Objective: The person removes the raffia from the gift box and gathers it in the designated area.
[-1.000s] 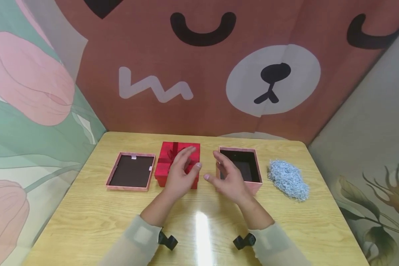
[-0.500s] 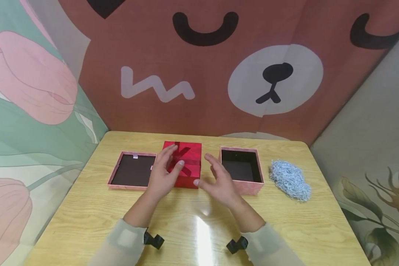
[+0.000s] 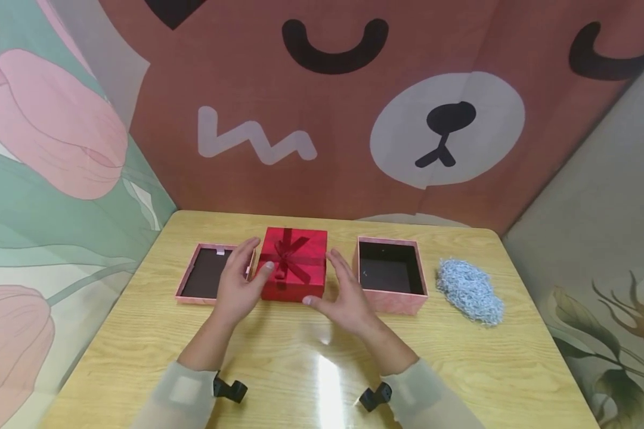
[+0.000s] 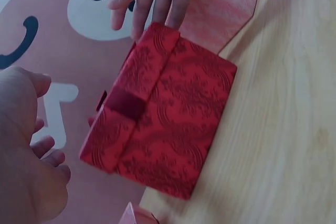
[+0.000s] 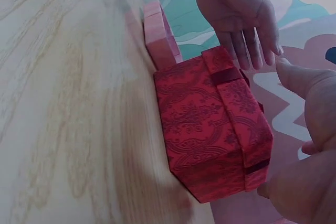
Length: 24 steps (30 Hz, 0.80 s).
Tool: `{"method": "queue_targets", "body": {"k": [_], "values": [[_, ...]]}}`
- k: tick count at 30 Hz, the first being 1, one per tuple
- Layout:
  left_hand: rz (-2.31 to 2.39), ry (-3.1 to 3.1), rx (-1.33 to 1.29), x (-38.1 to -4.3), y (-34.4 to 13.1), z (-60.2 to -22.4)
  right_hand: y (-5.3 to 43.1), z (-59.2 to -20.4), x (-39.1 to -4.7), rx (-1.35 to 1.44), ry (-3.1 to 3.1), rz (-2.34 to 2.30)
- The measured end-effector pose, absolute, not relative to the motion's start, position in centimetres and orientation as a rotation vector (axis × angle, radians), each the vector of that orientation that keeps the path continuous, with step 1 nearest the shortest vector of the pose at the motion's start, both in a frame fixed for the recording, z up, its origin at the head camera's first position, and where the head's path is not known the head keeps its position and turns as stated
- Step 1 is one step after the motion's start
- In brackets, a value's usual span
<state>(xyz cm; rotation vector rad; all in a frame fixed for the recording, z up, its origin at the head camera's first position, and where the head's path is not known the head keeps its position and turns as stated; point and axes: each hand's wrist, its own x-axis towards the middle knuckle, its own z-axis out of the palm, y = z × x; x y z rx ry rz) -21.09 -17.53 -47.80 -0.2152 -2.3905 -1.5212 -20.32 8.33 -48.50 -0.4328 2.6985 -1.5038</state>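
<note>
A red gift box (image 3: pixel 312 274) with a floral pattern, its lid on and tied with a dark red ribbon bow (image 3: pixel 285 256), stands on the table between my hands. My left hand (image 3: pixel 237 292) is held at the box's left side, fingers extended and thumb apart. On the other side my right hand (image 3: pixel 350 301) has its fingertips right at the box's right edge, thumb near the front corner. In the left wrist view the patterned front of the red gift box (image 4: pixel 173 114) faces the camera. The right wrist view shows the red gift box (image 5: pixel 210 124) with its lid seam.
Left of the red box lies a pink-rimmed box lid (image 3: pixel 201 280), dark inside turned up, partly covered by my left hand. To the right stands an open pink box (image 3: pixel 394 301) with a black inside. Farther right is a heap of light blue shredded paper (image 3: pixel 469 292).
Both hands have moved left, the left one from over the red box to its left side. The right hand has come away from the open pink box to the red box's right edge.
</note>
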Motion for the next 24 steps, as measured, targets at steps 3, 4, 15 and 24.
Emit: {"method": "queue_targets", "body": {"k": [3,4,15,24], "values": [[-1.551,-2.392,-0.206,-21.1,-18.2,-48.3,8.2,-48.7,-20.5,-0.41,2.685,-1.488],[-1.563,-2.393,-0.201,-21.2,-18.4,-48.5,8.2,-48.8,-20.5,-0.405,2.681,-1.484],[-1.698,-2.498,-0.15,-20.7,-19.4,-49.8,7.9,-50.5,-21.3,-0.407,2.704,-1.45],[-1.755,-2.585,-0.135,-20.8,-19.6,-51.1,7.6,-51.2,-21.7,-0.414,2.722,-1.42]]}}
